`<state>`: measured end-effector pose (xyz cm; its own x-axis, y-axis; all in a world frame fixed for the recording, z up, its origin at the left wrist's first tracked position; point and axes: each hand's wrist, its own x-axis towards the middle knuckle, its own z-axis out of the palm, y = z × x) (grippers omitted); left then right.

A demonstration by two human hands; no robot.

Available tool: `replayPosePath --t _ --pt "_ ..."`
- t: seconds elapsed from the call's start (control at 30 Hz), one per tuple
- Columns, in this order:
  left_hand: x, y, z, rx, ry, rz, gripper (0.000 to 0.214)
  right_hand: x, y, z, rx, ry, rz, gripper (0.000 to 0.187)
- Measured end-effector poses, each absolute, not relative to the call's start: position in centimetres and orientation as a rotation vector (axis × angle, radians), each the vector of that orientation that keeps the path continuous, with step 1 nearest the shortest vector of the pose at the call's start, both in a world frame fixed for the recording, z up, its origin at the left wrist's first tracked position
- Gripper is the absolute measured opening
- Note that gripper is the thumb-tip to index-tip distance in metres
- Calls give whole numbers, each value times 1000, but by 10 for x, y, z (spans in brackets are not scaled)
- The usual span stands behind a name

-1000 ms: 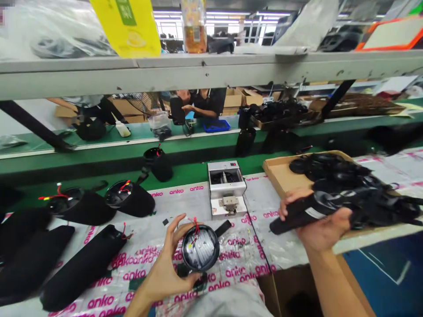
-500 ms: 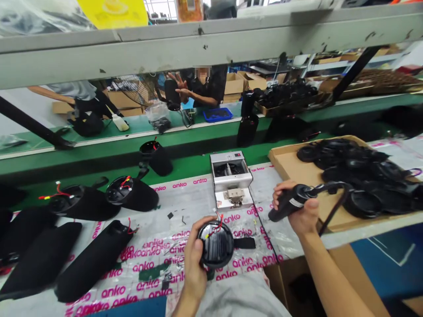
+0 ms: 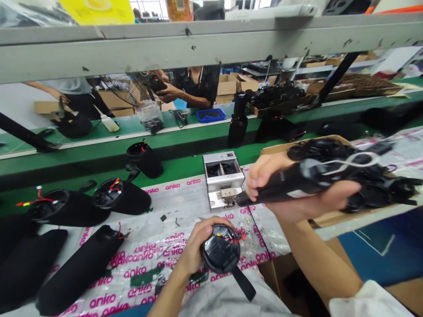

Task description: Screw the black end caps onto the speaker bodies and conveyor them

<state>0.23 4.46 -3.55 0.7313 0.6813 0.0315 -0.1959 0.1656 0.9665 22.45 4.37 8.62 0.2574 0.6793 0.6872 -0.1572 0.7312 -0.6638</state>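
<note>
My left hand [image 3: 194, 246] is closed round a round black speaker unit [image 3: 220, 254] with red and yellow wires on top and a black strap hanging below it, held low over the printed plastic sheet [image 3: 172, 229]. My right hand [image 3: 284, 193] grips a long black tool [image 3: 291, 185] with a cable, pointing left toward the small white box machine [image 3: 223, 178]. The tool's tip lies just right of that machine.
Several black fabric speaker bodies [image 3: 79, 264] with red wires lie at the left. A cardboard tray [image 3: 333, 215] of black round parts sits at the right. A green conveyor [image 3: 185, 163] runs behind, with other people's hands [image 3: 167, 90] working across it under a grey shelf [image 3: 211, 44].
My right hand has brought the black tool up and left, toward the white machine. My left hand has turned the speaker unit, so the strap now hangs down.
</note>
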Motion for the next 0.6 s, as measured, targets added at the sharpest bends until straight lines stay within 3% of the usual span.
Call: replayPosePath --t 0.17,0.37,0.6 --pt "3 46 -31 1207 485 696 52 202 64 49 -567 -1203 666 80" --pt "-8 63 -26 1238 431 590 60 204 72 40 -595 -1193 836 84" --pt "-10 61 -28 1242 402 603 59 244 54 98 -668 -1232 900 81"
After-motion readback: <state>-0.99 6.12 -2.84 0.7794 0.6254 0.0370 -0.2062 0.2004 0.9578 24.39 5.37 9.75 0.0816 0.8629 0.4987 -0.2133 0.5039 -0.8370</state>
